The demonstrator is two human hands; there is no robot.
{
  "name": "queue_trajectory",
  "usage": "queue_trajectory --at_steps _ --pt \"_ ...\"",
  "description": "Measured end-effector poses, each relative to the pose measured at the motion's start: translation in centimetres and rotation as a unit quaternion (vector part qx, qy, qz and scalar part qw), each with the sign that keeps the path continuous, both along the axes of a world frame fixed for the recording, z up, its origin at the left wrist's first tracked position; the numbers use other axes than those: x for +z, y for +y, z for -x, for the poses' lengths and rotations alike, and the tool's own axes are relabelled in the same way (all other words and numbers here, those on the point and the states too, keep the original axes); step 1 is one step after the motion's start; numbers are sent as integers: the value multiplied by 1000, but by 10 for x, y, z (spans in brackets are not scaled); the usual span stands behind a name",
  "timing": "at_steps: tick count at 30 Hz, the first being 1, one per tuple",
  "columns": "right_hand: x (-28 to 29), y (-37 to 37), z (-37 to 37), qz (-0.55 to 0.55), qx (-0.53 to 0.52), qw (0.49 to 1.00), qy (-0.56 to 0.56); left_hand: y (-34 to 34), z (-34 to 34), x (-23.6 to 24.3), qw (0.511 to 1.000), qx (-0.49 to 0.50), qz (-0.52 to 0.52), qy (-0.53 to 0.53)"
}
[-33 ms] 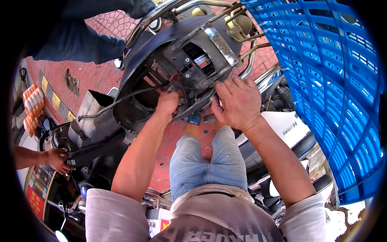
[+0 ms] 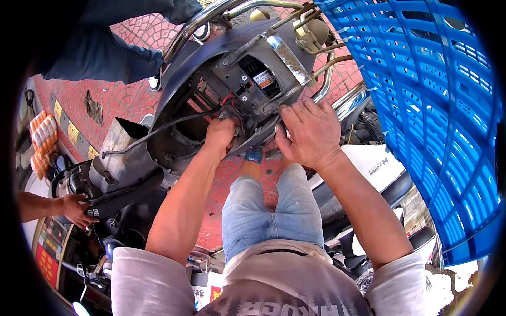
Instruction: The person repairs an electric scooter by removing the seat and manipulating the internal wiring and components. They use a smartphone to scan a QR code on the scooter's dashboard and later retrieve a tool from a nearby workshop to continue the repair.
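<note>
A stripped dark scooter body [image 2: 182,68] fills the upper middle, showing a battery compartment with a labelled black box [image 2: 263,79], bolts, a red wire and a long black cable [image 2: 142,139]. My left hand [image 2: 221,134] has its fingers closed around a small greyish part beside the wires, too hidden to name. Just to its right, my right hand [image 2: 311,131] curls its fingers over the lower edge of the body by the compartment, thumb bent downward near a shiny metal piece. What lies under both sets of fingertips is partly hidden.
Another person's hand [image 2: 76,210] grips a black part at left; a person's legs [image 2: 116,52] stand at upper left on red paving. A large blue plastic crate [image 2: 432,105] arches along the right. A white scooter [image 2: 363,179], metal tube bars [image 2: 242,8] and orange-white bundles [image 2: 45,137] surround the work.
</note>
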State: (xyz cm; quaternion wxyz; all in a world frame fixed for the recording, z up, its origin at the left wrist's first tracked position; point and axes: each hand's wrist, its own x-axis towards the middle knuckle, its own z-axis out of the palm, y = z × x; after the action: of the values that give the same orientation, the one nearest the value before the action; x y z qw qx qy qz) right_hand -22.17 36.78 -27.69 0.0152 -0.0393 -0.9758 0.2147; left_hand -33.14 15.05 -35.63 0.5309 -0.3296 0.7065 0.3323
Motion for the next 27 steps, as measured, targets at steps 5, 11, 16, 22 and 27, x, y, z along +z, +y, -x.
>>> queue_trajectory --at_steps 5,11,16,22,27 --pt "0 -1 1 -4 -5 1000 -3 -3 -22 -35 987 -67 68 130" --pt "2 0 0 -5 -6 1000 -16 4 -15 -26 994 37 32 102" --pt "2 0 -1 -6 -5 1000 -4 7 -13 -19 992 28 26 122" --pt "4 0 -1 3 -7 1000 -3 2 0 -1 995 77 10 56" --pt "1 -1 -3 6 -6 1000 11 -24 6 -5 997 -22 -72 24"
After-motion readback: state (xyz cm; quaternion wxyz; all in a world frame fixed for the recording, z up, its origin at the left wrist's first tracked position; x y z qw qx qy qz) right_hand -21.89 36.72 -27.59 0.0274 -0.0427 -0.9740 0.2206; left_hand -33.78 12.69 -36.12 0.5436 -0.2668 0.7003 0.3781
